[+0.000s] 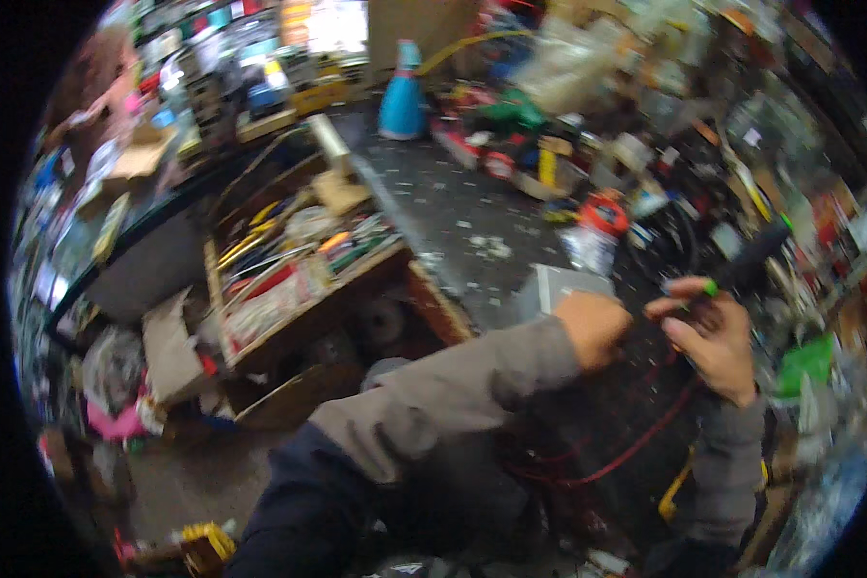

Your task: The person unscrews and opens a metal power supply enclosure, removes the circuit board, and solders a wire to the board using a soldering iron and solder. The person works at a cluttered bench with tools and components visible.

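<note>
My left hand is closed in a fist in front of a pale grey box. What its fingers hold, if anything, is hidden. Just to the right, my right hand curls its fingers round a dark hand tool with bright green tips. Blur hides the tool's exact kind. One green tip shows at the fingers and another at the far end. A thin red cable loops over the dark surface below both hands.
An open wooden drawer full of tools juts out at left. A blue spray bottle stands at the back of the dark bench, where white scraps are scattered. Plastic bags, an orange-red roll and clutter crowd the right.
</note>
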Demonstrator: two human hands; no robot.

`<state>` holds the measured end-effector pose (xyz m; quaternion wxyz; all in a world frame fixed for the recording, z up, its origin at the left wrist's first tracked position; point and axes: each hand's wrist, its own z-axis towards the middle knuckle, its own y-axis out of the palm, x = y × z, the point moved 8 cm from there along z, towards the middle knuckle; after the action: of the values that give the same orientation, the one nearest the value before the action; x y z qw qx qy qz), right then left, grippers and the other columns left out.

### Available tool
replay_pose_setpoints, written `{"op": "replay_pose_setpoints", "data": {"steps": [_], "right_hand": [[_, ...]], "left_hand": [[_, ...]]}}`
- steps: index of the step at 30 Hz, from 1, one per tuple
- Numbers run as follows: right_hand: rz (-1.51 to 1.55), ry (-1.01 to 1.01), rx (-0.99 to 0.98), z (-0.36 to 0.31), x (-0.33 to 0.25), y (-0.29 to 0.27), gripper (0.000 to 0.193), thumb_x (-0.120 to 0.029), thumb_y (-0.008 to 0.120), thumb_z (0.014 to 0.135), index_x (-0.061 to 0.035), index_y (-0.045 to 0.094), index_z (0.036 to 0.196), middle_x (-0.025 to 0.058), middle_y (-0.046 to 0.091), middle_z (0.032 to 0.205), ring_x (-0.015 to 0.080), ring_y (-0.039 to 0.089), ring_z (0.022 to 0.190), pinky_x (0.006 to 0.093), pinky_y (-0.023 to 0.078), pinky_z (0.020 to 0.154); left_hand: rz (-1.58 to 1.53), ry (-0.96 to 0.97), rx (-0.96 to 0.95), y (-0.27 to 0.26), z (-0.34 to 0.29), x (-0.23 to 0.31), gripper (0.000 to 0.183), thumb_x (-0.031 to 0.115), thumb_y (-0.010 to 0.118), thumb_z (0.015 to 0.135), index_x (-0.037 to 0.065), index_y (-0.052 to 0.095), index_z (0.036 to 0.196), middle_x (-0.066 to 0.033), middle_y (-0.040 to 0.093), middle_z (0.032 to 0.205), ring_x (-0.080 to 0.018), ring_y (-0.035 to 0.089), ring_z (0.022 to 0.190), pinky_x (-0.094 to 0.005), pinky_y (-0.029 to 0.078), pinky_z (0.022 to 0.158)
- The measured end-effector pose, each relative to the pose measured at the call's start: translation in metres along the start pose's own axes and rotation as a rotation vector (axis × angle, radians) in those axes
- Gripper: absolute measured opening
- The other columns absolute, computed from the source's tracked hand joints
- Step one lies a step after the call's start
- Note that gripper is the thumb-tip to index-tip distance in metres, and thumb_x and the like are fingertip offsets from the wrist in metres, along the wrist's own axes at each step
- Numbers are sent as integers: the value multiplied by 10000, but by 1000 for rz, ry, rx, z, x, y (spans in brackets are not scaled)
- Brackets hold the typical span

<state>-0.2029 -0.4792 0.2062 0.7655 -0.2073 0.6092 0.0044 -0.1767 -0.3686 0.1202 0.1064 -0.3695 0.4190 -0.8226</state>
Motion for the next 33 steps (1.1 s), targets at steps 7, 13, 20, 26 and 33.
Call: {"op": "replay_pose_setpoints", "data": {"steps": [7,13,20,26,33], "right_hand": [[-399,-84,137,2,-2,-14,263,10,755,819,-22,631,1048,44,686,883,82,630,761,207,474,657],[-187,-36,112,0,0,-15,217,-4,749,837,-18,614,1006,33,642,844,84,589,708,223,463,624],[-510,-103,140,6,-14,-9,197,-59,837,754,-33,652,815,-2,616,755,76,551,656,227,427,601],[-114,-32,-116,5,-11,-1,427,-6,676,890,7,563,1302,113,719,1096,178,669,1047,319,517,937],[-442,-142,81,9,-10,-14,202,-151,847,792,-31,715,887,15,685,832,80,621,780,239,475,686]], "left_hand": [[-39,30,65,0,1,1,206,212,801,700,78,729,838,-140,679,885,-342,666,900,-460,524,760],[-56,24,39,-3,0,1,194,213,799,720,85,746,856,-135,699,876,-343,681,877,-466,527,739],[-88,-33,-62,1,1,-4,221,255,788,764,86,737,897,-128,702,903,-334,682,898,-464,529,764],[-51,0,-55,-4,-3,-4,206,267,780,785,105,721,900,-126,683,898,-334,668,889,-444,522,766],[-86,-1,-40,-13,-2,1,206,274,768,790,92,726,877,-126,668,864,-322,657,848,-427,507,738]]}}
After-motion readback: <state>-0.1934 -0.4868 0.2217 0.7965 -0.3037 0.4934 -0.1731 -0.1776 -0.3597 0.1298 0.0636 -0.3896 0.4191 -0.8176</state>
